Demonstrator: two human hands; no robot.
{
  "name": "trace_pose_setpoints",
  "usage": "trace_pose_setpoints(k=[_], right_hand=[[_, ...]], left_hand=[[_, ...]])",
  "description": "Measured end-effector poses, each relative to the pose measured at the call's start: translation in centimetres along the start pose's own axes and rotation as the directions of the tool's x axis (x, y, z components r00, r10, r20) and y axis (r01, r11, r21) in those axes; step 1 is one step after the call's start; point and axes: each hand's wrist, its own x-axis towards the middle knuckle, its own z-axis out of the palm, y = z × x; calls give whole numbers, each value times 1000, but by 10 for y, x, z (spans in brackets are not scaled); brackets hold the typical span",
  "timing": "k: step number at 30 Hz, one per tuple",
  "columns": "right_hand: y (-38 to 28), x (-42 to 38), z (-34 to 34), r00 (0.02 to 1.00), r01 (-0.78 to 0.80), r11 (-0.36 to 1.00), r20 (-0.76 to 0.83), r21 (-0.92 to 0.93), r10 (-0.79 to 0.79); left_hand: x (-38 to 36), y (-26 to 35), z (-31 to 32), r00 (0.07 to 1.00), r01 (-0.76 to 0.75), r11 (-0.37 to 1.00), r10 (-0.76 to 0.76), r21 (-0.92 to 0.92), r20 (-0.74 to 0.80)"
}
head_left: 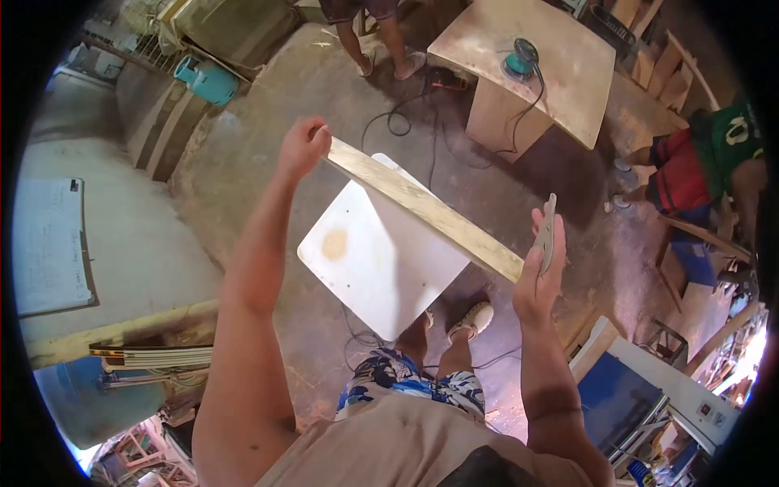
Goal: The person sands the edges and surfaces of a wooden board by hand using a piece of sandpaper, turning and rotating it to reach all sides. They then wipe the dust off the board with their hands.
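Pale, straight wooden plank (426, 209) slants bodyward from the left hand (305, 149), closed on its end, to the right hand (537, 286), holding a flat grey piece (548, 235).

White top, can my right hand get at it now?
Probably not freely: the right hand holds a flat piece at the board's end, and the board slants over the white top.

And there at far left, a teal gas cylinder (213, 83); nearer on the left, a whiteboard (49, 247) with writing, then a blue drum (101, 398)! Over to the far right, a table (568, 61) carries 1 corded green-and-black device (520, 63). 1 person in dark shorts (359, 32) at the far side, 1 person in red shorts (686, 174) at right!
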Motion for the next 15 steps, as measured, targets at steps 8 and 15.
trace_pose_setpoints(k=[8, 15], right_hand=[[-3, -4, 14, 954, -292, 956, 66, -8, 292], [-6, -8, 14, 939, -339, 938, 30, -77, 342]], left_hand=[[-33, -12, 42, 949, 176, 388, -311, -905, 52], [-74, -25, 122, 847, 208, 321, -531, -924, 6]])
